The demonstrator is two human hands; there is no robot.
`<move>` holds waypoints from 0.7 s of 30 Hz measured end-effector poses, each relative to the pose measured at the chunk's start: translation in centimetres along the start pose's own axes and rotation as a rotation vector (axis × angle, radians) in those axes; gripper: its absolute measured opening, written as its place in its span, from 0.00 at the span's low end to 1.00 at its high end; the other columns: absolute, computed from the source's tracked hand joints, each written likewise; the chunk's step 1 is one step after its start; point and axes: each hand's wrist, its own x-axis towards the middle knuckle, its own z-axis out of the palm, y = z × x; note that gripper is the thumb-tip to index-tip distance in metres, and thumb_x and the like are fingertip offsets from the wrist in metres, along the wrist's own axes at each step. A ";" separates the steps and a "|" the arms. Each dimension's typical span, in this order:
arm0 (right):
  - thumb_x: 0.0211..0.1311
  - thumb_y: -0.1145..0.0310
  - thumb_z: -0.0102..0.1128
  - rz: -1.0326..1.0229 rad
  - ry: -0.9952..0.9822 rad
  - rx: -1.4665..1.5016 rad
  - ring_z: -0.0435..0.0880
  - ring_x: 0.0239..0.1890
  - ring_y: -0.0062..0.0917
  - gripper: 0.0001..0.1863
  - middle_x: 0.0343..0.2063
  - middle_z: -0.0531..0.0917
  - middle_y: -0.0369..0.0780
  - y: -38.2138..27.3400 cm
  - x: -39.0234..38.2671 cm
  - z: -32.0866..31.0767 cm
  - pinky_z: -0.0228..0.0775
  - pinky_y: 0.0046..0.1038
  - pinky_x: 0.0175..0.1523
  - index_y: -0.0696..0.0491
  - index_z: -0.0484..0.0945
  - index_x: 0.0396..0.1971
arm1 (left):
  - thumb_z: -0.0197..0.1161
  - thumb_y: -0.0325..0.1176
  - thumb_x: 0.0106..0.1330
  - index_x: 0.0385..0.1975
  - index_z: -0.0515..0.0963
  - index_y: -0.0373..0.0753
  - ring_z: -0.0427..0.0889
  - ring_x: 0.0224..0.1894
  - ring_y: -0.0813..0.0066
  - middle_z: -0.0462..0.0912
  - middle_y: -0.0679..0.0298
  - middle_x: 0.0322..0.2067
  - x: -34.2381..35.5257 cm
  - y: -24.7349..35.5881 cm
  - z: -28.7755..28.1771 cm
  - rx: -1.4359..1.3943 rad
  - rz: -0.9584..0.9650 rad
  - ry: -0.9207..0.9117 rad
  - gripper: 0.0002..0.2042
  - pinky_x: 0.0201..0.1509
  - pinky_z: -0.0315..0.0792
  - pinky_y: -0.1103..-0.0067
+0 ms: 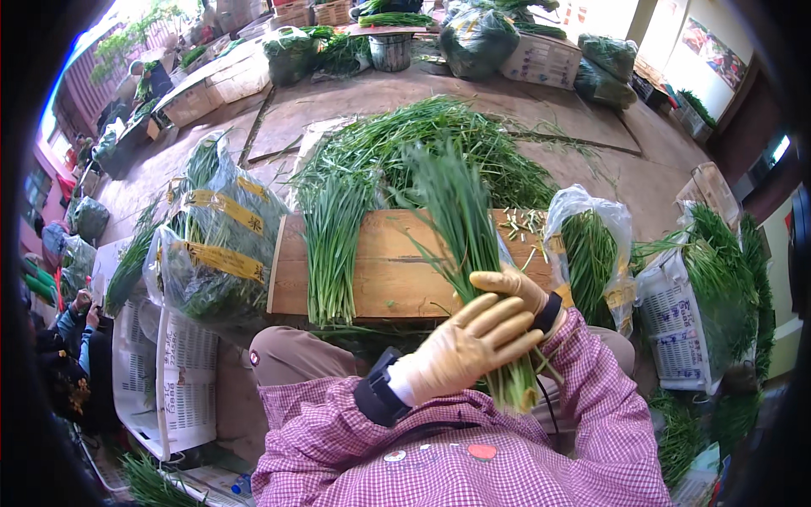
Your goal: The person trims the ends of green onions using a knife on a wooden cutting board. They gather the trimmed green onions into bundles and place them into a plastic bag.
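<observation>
A bunch of long green chives (pixel 460 211) stands tilted over my lap, cut ends (pixel 517 390) down and tips fanning out over the wooden board (pixel 384 275). My right hand (pixel 517 286), in a tan glove, is wrapped around the stalks from the right. My left hand (pixel 466 342), also gloved, lies flat against the near side of the same bunch with its fingers stretched out and slightly apart. A second, loose bundle of chives (pixel 332 245) lies on the board's left part.
A big heap of chives (pixel 439 139) lies beyond the board. Clear bags stuffed with chives stand at left (pixel 221 253) and right (pixel 591 245). White crates sit at left (pixel 187 376) and right (pixel 680 334). Another person (pixel 72 338) crouches far left.
</observation>
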 end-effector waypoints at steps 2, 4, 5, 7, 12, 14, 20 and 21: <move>0.65 0.65 0.70 -0.090 0.076 -0.006 0.86 0.37 0.19 0.18 0.38 0.86 0.34 -0.4 0.7 -0.1 0.79 0.23 0.39 0.51 0.78 0.52 | 0.60 0.34 0.56 0.71 0.66 0.57 0.63 0.73 0.60 0.68 0.65 0.68 -2.2 -1.1 0.0 0.135 -0.076 -0.068 0.37 0.77 0.54 0.57; 0.65 0.66 0.70 -0.194 0.169 -0.093 0.85 0.34 0.19 0.11 0.33 0.85 0.33 -0.4 1.4 -0.1 0.79 0.23 0.39 0.51 0.80 0.43 | 0.65 0.32 0.50 0.74 0.63 0.57 0.59 0.75 0.56 0.65 0.60 0.70 -4.5 -2.7 0.0 0.171 -0.177 -0.045 0.44 0.80 0.46 0.52; 0.64 0.67 0.70 -0.158 0.214 -0.084 0.85 0.34 0.18 0.10 0.33 0.85 0.33 -0.4 1.7 -0.2 0.79 0.23 0.39 0.51 0.81 0.43 | 0.65 0.29 0.49 0.75 0.59 0.53 0.57 0.76 0.55 0.62 0.57 0.72 -5.6 -3.6 0.0 0.035 -0.308 0.016 0.46 0.80 0.45 0.53; 0.64 0.69 0.71 -0.234 0.257 -0.146 0.84 0.35 0.17 0.11 0.34 0.85 0.33 -0.2 2.5 0.1 0.79 0.23 0.41 0.53 0.81 0.43 | 0.66 0.26 0.48 0.76 0.55 0.44 0.55 0.77 0.52 0.59 0.52 0.73 -7.0 -5.3 0.2 -0.211 -0.511 0.221 0.48 0.80 0.46 0.56; 0.62 0.73 0.72 -0.649 0.347 -0.551 0.84 0.41 0.17 0.16 0.39 0.87 0.34 0.5 6.0 2.2 0.79 0.24 0.47 0.56 0.81 0.48 | 0.78 0.29 0.55 0.75 0.56 0.34 0.58 0.76 0.63 0.64 0.56 0.71 -6.5 -9.7 0.2 -1.309 -0.888 0.356 0.48 0.79 0.48 0.68; 0.61 0.74 0.72 -0.700 0.275 -0.589 0.85 0.44 0.20 0.19 0.43 0.86 0.35 0.6 7.4 2.7 0.78 0.25 0.50 0.57 0.79 0.52 | 0.79 0.29 0.54 0.75 0.57 0.34 0.58 0.76 0.64 0.65 0.57 0.71 -5.7 -10.7 0.1 -1.248 -0.842 0.229 0.48 0.79 0.48 0.68; 0.55 0.70 0.77 -0.719 0.131 -0.730 0.83 0.49 0.28 0.29 0.47 0.84 0.41 2.3 11.4 0.1 0.77 0.31 0.57 0.57 0.75 0.56 | 0.54 0.39 0.74 0.73 0.59 0.35 0.59 0.74 0.60 0.62 0.54 0.72 -6.7 -15.4 3.5 -1.268 -0.824 -0.003 0.30 0.77 0.57 0.59; 0.55 0.68 0.77 -0.744 0.149 -0.895 0.83 0.51 0.29 0.31 0.49 0.83 0.41 2.7 12.0 -0.7 0.76 0.31 0.59 0.57 0.74 0.58 | 0.44 0.43 0.81 0.72 0.59 0.35 0.58 0.74 0.56 0.60 0.52 0.72 -7.4 -16.4 4.4 -1.169 -0.860 -0.130 0.26 0.78 0.55 0.55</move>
